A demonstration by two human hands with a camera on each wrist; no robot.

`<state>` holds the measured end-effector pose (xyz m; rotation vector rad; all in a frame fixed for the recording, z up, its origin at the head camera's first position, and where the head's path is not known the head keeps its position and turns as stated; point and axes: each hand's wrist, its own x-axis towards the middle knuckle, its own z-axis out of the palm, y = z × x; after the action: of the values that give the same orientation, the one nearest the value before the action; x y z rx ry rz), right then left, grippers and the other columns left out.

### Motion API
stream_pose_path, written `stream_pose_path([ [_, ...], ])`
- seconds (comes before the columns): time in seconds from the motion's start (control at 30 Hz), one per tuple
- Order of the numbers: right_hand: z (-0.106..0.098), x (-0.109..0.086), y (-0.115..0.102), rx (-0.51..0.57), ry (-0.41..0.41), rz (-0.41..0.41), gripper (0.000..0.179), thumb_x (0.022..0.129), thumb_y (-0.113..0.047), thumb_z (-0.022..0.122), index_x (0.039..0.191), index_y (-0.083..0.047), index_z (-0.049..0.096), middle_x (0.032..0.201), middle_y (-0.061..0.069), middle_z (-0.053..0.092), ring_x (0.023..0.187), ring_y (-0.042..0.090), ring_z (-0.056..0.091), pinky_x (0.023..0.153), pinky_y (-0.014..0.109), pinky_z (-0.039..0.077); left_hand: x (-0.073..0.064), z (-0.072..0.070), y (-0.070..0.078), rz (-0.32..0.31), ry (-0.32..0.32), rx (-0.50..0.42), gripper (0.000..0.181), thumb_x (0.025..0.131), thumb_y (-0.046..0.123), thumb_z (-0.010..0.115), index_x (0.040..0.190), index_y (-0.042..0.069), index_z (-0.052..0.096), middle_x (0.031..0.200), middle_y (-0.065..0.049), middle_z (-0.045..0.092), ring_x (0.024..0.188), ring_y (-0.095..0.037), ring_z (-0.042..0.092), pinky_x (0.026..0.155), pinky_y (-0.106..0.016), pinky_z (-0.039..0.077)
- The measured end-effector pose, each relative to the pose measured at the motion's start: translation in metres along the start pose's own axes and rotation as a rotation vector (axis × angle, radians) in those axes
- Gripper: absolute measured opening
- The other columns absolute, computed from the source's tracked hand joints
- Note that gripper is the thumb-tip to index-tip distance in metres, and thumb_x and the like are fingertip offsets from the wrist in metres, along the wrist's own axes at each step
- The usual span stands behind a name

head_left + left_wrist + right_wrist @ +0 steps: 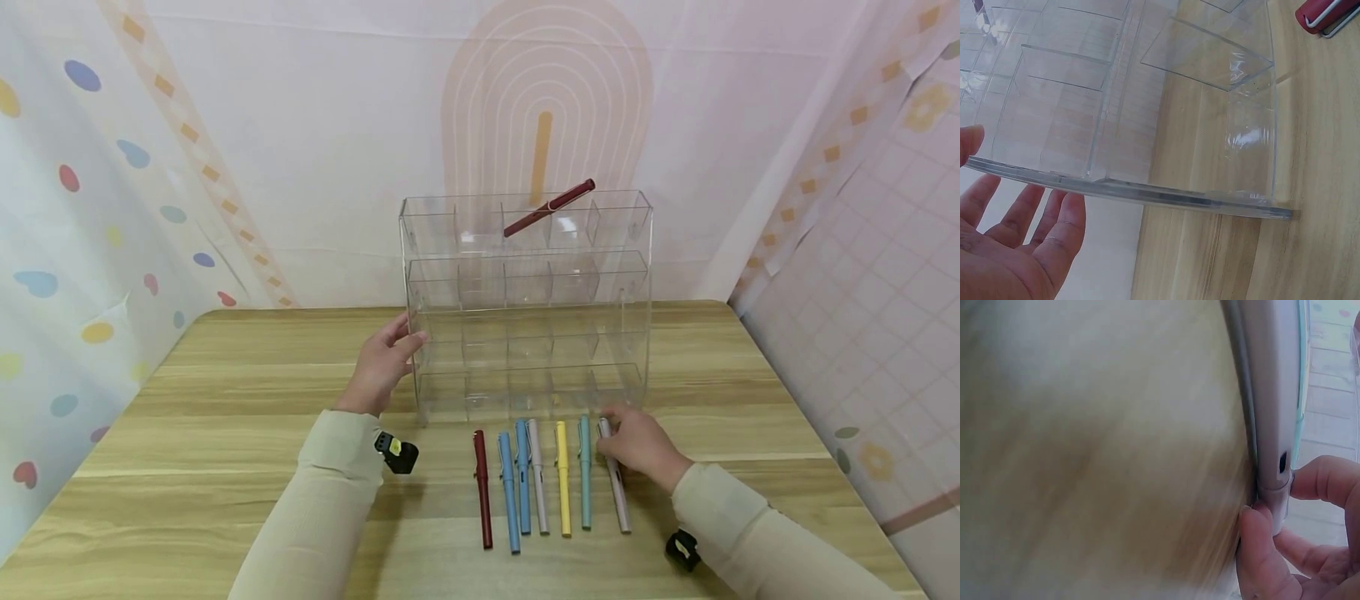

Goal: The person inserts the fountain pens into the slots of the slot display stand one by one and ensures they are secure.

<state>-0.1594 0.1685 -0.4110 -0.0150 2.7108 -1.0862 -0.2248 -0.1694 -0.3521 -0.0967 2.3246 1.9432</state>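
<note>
A clear acrylic tiered rack (528,287) with divided compartments stands upright on the table. My left hand (381,362) holds its left side panel, thumb on one side of the panel edge and fingers on the other, as the left wrist view shows. My right hand (643,450) pinches the capped end of a pale purple pen (618,496), the rightmost in a row before the rack. In the right wrist view thumb and fingertips meet around that pen (1272,394). A dark red pen (551,207) lies slanted across the top tier.
Left of the pinched pen lie a teal pen (585,479), a yellow pen (563,483), another pale purple pen (538,483), two blue pens (510,500) and a dark red pen (483,496). A patterned cloth backdrop (337,167) hangs behind the wooden table (225,467).
</note>
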Motion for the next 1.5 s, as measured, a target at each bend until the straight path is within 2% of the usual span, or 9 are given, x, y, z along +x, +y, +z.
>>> stream_pose_path([
  [0.33,-0.005,-0.004,0.001,0.181,0.008,0.054,0.035,0.079,0.001,0.060,0.112,0.009,0.053,0.084,0.014,0.060,0.060,0.018,0.057,0.051,0.032,0.052,0.002,0.001,0.000,-0.001,-0.003,-0.006,0.057,0.101,0.023,0.050,0.153,0.018,0.028,0.148,-0.017,0.037,0.134,-0.031,0.039,0.106,-0.052,0.035],
  [0.63,-0.025,-0.006,-0.003,0.282,0.013,0.055,0.036,0.085,-0.004,0.057,0.119,0.008,0.050,0.096,0.017,0.055,0.073,0.020,0.059,0.060,0.037,0.054,0.004,0.005,-0.003,-0.012,0.000,-0.010,0.057,0.101,0.024,0.051,0.153,0.020,0.029,0.148,-0.015,0.037,0.135,-0.030,0.037,0.107,-0.053,0.035],
  [0.83,-0.045,-0.008,-0.015,0.383,0.018,0.024,0.039,0.090,-0.005,0.054,0.125,0.009,0.042,0.098,0.015,0.053,0.076,0.019,0.060,0.066,0.042,0.057,0.008,0.004,-0.005,-0.003,0.007,-0.010,0.058,0.101,0.023,0.052,0.153,0.019,0.029,0.148,-0.015,0.038,0.134,-0.030,0.039,0.106,-0.052,0.035],
  [1.0,-0.062,-0.008,-0.028,0.467,0.080,-0.014,0.038,0.091,-0.004,0.052,0.125,0.009,0.042,0.098,0.011,0.051,0.076,0.013,0.059,0.068,0.039,0.057,0.008,0.003,-0.005,0.001,0.004,-0.020,0.057,0.101,0.023,0.051,0.153,0.018,0.029,0.148,-0.015,0.038,0.135,-0.030,0.038,0.106,-0.053,0.036],
  [1.33,-0.089,-0.005,-0.043,0.560,0.201,-0.053,0.037,0.093,-0.008,0.055,0.126,0.005,0.044,0.095,0.001,0.052,0.075,0.004,0.060,0.066,0.028,0.057,0.011,0.001,-0.006,0.007,0.001,-0.020,0.058,0.101,0.025,0.052,0.153,0.018,0.028,0.149,-0.015,0.037,0.135,-0.031,0.038,0.106,-0.053,0.035],
  [1.4,-0.094,-0.004,-0.046,0.608,0.226,-0.075,0.032,0.093,-0.007,0.056,0.121,0.002,0.046,0.093,0.000,0.052,0.075,0.003,0.060,0.065,0.027,0.056,0.011,0.001,-0.006,0.005,0.004,-0.021,0.058,0.101,0.024,0.052,0.153,0.018,0.028,0.148,-0.016,0.037,0.135,-0.031,0.038,0.106,-0.053,0.035],
  [1.5,-0.101,-0.002,-0.051,0.736,0.265,-0.112,0.022,0.093,-0.006,0.058,0.113,-0.005,0.048,0.091,-0.003,0.052,0.074,0.004,0.060,0.064,0.024,0.056,0.012,0.001,-0.006,0.001,0.010,-0.022,0.057,0.101,0.024,0.052,0.153,0.018,0.029,0.147,-0.016,0.038,0.134,-0.030,0.038,0.106,-0.053,0.035],
])
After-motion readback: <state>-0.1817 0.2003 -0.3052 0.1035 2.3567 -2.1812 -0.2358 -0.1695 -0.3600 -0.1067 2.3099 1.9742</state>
